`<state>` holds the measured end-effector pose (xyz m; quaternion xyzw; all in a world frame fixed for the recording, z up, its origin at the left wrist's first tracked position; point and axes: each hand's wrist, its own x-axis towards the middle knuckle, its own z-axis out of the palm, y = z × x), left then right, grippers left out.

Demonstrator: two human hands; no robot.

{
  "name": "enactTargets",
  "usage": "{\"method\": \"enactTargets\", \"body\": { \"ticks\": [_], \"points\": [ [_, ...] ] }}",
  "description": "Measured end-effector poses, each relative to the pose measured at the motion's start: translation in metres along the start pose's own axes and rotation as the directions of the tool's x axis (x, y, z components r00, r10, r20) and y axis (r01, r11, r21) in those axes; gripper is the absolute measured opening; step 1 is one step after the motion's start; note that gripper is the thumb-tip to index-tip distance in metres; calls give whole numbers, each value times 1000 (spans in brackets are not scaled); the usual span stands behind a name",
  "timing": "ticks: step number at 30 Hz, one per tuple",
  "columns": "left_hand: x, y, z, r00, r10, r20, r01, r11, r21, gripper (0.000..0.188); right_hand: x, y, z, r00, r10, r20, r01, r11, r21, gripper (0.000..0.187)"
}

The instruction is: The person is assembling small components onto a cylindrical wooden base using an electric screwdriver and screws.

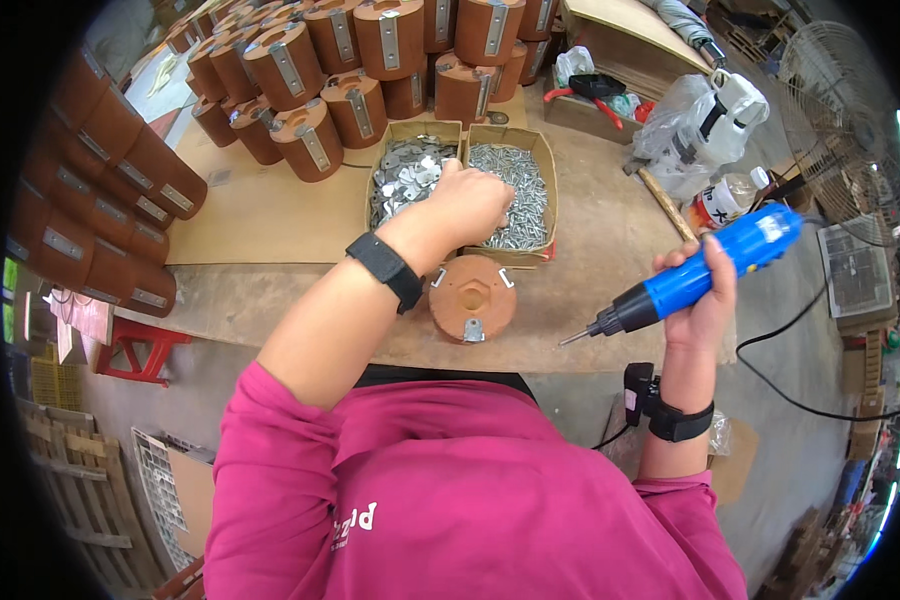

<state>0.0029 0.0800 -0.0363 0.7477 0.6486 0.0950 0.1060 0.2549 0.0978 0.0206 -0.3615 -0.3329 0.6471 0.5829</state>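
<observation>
My left hand (473, 203) reaches over two open cardboard boxes, its fingers curled down at the small silver screws (523, 185) in the right-hand box. Whatever those fingertips pinch is hidden. Flat grey metal plates (408, 172) fill the left-hand box. My right hand (708, 300) is wrapped round a blue electric screwdriver (725, 260), whose bit points left and down above the table. Between my arms stands a round reddish-brown block (448, 308) with a recess in its top. A small metal plate (474, 328) lies at its near edge, and two pale clips sit near its far side.
Stacked brown cylinders (295, 135) with metal strips crowd the table's back and left. A hammer (665, 203), a plastic bottle (725, 200) and a bagged white jug (725, 125) stand or lie at right. The screwdriver's black cord (785, 380) loops off the right side.
</observation>
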Motion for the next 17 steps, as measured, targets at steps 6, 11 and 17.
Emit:
{"method": "enactTargets", "body": {
  "ticks": [6,11,17],
  "points": [
    [-24,10,-14,932,36,-360,-156,937,-312,7,-25,-34,37,855,-373,360,348,928,136,34],
    [-89,28,-33,931,31,-364,-267,739,-619,6,-44,-36,58,725,-503,470,422,864,274,42],
    [-142,46,-18,962,7,-273,-265,265,-927,8,-61,-28,72,642,-491,589,267,863,429,50]
  ]
}}
